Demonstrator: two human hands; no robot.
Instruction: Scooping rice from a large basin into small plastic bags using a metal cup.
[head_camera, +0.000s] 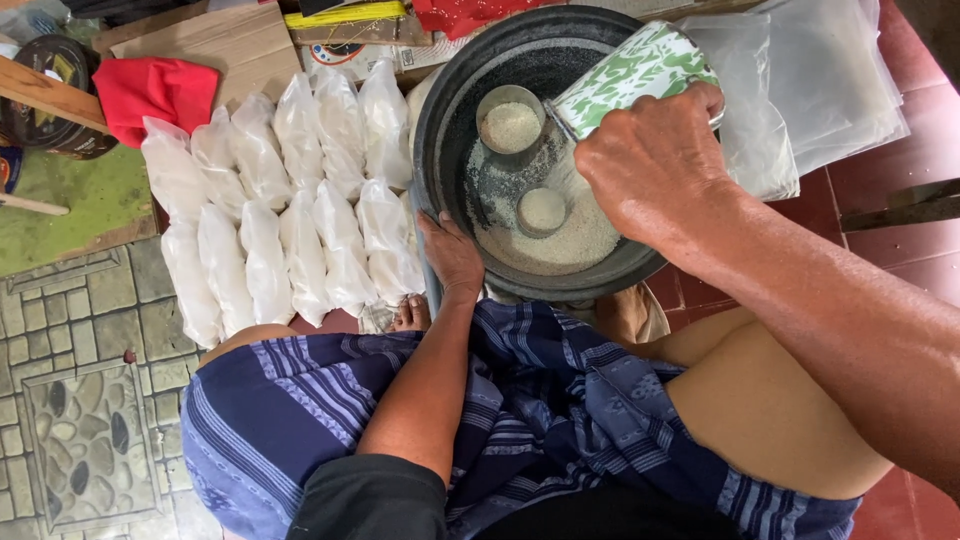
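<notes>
Head view: right hand (655, 165) grips patterned mug (633, 72); left hand (452, 255) steadies basin (450, 90).

Basin (440, 110) interior tight: two small metal cups (511, 122) sit in the grain, w/ right hand (655, 165) and its green-patterned tin (630, 70) over the right rim. Left hand (450, 255) blocks near rim. Filled white bags (290, 190) packed touching the basin's left side. Open floor (880, 190) right, past the empty plastic bags (800, 80).
</notes>
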